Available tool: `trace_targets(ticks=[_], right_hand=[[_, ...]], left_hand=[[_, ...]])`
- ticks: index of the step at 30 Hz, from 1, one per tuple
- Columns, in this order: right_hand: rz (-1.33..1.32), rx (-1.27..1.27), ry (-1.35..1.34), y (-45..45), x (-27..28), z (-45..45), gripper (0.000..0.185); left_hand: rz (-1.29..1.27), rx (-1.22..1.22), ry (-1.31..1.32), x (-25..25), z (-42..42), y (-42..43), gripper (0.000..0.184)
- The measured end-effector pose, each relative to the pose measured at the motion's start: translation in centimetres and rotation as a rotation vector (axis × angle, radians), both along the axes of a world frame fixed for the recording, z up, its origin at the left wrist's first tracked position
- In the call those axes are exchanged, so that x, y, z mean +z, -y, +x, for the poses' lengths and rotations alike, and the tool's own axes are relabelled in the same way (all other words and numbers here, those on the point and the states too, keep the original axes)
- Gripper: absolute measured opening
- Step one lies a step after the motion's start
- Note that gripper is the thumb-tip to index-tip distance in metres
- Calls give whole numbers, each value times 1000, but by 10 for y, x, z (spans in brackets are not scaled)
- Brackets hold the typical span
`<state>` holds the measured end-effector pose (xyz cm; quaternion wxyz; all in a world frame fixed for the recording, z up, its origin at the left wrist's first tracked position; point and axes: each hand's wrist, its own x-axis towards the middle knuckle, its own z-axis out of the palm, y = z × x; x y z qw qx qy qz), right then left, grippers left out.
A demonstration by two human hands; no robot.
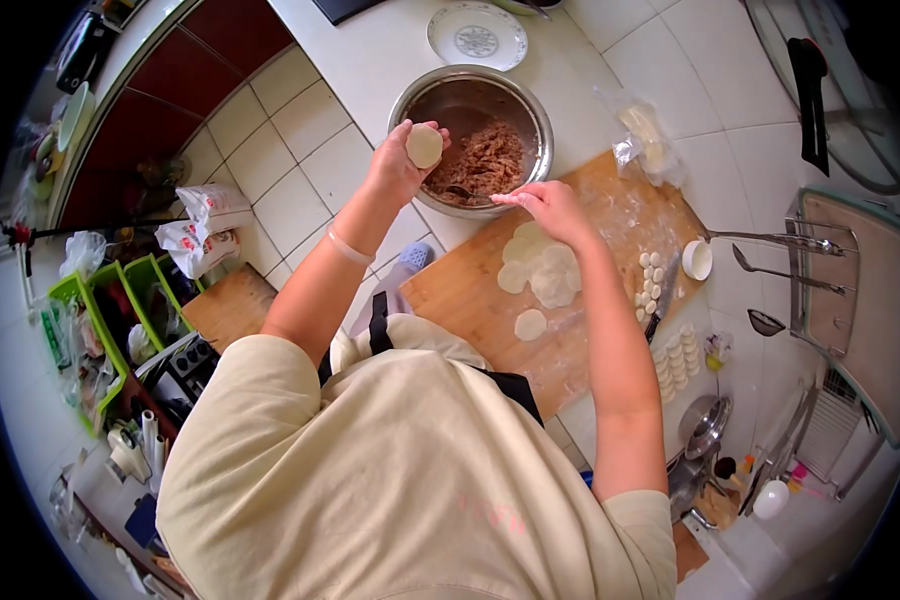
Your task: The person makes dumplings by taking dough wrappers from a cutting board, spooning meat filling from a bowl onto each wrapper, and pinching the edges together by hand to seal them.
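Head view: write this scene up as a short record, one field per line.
Left hand: the left hand holds a dough round beside the bowl's rim
Right hand: the right hand grips a spoon, its tip in the meat filling
Bowl: one metal bowl, partly filled
Board: a wooden board bearing flat rounds, some overlapping and one apart
Right side of board: small dough lumps beside a knife
Beyond bowl: a patterned plate

Minced meat (495, 158) sits in a bowl (455, 100) at upper centre, plate (477, 40) above, dough rounds (552, 275) on a board (460, 285) below
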<state>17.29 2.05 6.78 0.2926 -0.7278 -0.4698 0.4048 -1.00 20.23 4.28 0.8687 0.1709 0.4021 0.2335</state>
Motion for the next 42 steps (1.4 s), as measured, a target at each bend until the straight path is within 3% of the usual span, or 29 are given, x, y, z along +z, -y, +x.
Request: trace_targets(ticks=[2, 4, 5, 7, 14, 20, 23, 28, 29, 31, 42], right_hand=[[40, -43, -134, 1, -7, 1, 22], [-253, -224, -436, 0, 6, -4, 22], [-251, -225, -438, 1, 5, -9, 22], [-310, -432, -713, 4, 1, -16, 19], [-325, -492, -908, 11, -15, -23, 16], [-170, -576, -897, 19, 23, -28, 16], [12, -642, -747, 23, 48, -32, 19], [505, -404, 354, 23, 74, -66, 20], [504, -404, 356, 24, 76, -70, 20], [387, -323, 642, 30, 81, -78, 20], [488, -329, 814, 50, 89, -69, 21]], left_hand=[[-50, 66, 40, -5, -1, -5, 39], [-69, 82, 53, -6, -2, -9, 43], [-88, 97, 68, -7, -3, -10, 46], [-132, 117, 98, 2, -4, -11, 46], [-164, 158, 141, 5, -3, -16, 50], [-120, 189, 144, 1, -2, -17, 52], [-189, 175, 155, 0, 9, -4, 53], [-267, 116, 247, 30, 36, 43, 54], [-305, 117, 303, 28, 41, 48, 54], [-339, 115, 360, 31, 47, 55, 55], [-223, -76, 366, 48, 48, 64, 53]])
